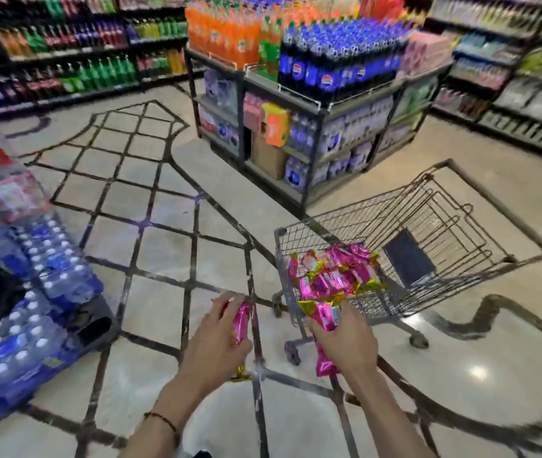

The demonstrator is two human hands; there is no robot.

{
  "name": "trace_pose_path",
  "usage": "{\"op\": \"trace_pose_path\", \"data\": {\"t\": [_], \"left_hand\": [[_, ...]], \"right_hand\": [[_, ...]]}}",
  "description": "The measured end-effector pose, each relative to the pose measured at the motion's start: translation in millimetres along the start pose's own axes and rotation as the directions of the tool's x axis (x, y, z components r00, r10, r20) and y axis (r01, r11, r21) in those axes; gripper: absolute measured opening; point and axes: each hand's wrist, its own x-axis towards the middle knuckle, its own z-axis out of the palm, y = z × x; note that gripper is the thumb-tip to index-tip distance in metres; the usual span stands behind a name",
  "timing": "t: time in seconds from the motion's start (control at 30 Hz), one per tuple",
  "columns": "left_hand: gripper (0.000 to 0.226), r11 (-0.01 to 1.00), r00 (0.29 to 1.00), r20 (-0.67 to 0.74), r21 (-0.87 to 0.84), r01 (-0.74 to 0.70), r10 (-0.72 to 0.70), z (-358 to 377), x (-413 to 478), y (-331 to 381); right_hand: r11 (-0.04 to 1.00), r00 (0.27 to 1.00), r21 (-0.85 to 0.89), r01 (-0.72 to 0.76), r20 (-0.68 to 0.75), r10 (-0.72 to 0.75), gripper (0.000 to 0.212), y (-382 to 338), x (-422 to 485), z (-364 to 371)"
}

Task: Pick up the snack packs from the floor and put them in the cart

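Head view: right hand (345, 338), gripping snack packs (325, 317), is at the cart (282, 256) rim; left hand (220, 335) grips a pack (241, 320) further left

I see glossy pink-and-gold foil on the snack packs (332, 276), bare grey metal wire on the cart (405, 223), a polished, reflective stone floor (461, 358), and shiny shrink-wrapped plastic water bottles (48, 279).

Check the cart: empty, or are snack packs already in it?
Partly filled. A heap of pink snack packs lies at the near end of the cart; its far end shows bare wire.
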Motion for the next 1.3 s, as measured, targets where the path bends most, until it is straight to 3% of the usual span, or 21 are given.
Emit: {"op": "trace_pose_path", "data": {"t": [0.37,0.5,0.7,0.87,1.03,1.3], "left_hand": [[0.076,0.994,0.987,0.146,-0.098,-0.056,0.070,57,155,24],[0.078,0.989,0.975,0.171,-0.047,-0.138,0.144,71,225,53],[0.083,0.987,0.958,0.250,0.032,-0.156,0.144,88,300,86],[0.086,0.999,0.957,0.289,-0.049,-0.003,0.017,121,343,91],[0.086,0.986,0.951,0.263,0.006,0.169,-0.165,160,386,107],[0.082,0.868,0.846,0.239,-0.022,0.496,-0.477,251,466,113]], "right_hand": [[0.987,0.984,-0.007,-0.161,0.077,0.161,0.092,35,115,0],[0.974,0.971,-0.032,-0.225,0.070,0.227,0.090,41,174,-15],[0.966,0.962,-0.038,-0.257,0.086,0.259,0.086,50,248,-20],[0.973,0.951,-0.075,-0.217,0.208,0.228,0.089,67,316,-5],[0.994,0.914,-0.073,-0.076,0.394,0.099,0.090,91,396,25],[0.989,0.760,-0.116,0.092,0.650,0.005,0.094,139,511,71]]}}
